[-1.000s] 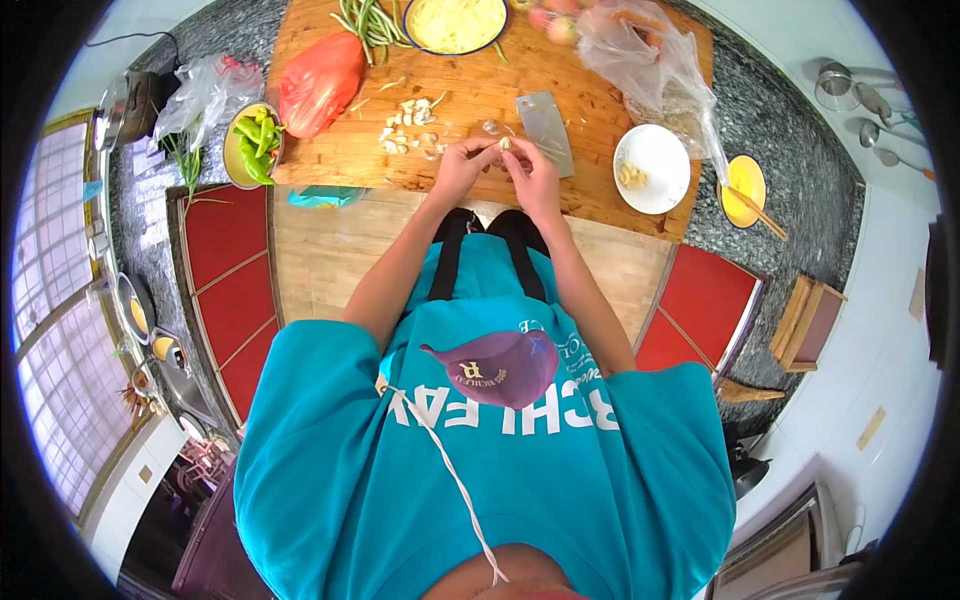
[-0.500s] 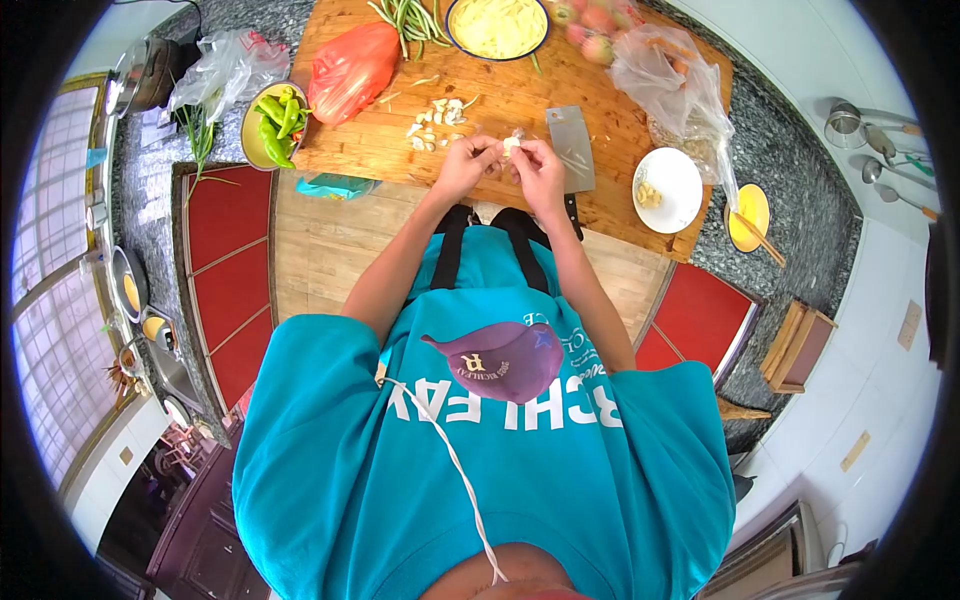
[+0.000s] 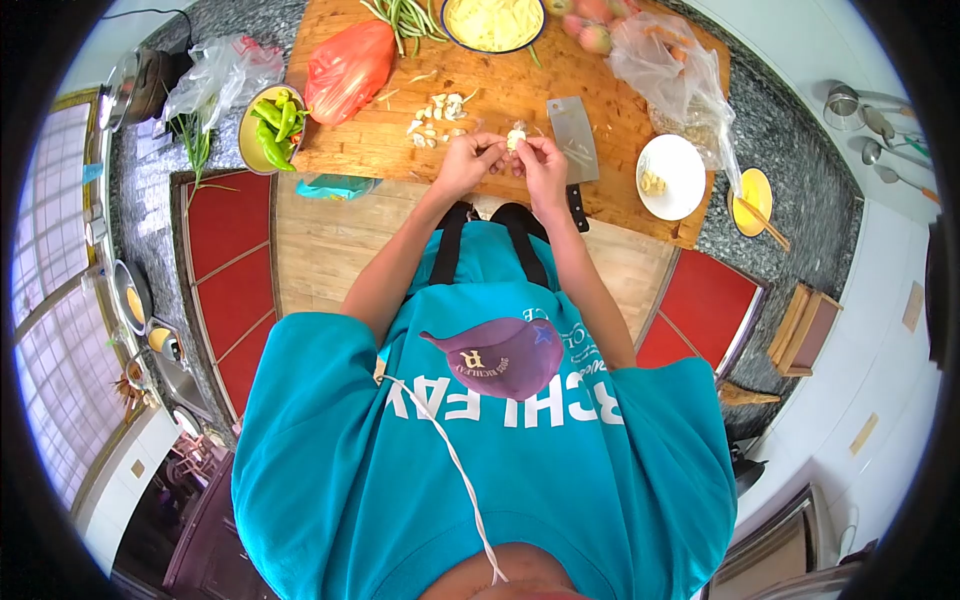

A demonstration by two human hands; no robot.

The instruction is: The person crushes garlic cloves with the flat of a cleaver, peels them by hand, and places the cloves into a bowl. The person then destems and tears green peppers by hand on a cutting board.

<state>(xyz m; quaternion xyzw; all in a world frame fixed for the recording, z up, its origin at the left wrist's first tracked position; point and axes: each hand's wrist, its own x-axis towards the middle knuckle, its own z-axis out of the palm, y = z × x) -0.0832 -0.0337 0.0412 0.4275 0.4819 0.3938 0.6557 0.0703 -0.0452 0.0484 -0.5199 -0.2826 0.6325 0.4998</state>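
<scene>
Over the front edge of the wooden board, my right hand (image 3: 543,172) pinches a pale garlic clove (image 3: 515,139) between thumb and fingers. My left hand (image 3: 466,164) is close beside it, its fingertips pinched together near the clove's lower left; whatever they hold is too small to make out. Several garlic cloves and bits of skin (image 3: 436,118) lie beyond my left hand. To the right of my right hand rests a cleaver (image 3: 573,138), its black handle sticking out over the board's edge. Farther right, a white bowl (image 3: 670,178) contains some peeled cloves.
The wooden board (image 3: 380,150) carries a red plastic bag (image 3: 348,70), green beans (image 3: 412,22), a bowl of pale shreds (image 3: 493,22) and a clear bag (image 3: 668,65). Green peppers (image 3: 277,128) fill a bowl at left. Chopsticks (image 3: 765,224) rest on a yellow-filled bowl (image 3: 750,196).
My left fingertips have drawn slightly away from the clove, which stays pinched in my right hand. The view has shifted a little; the cleaver and bowls stay in place.
</scene>
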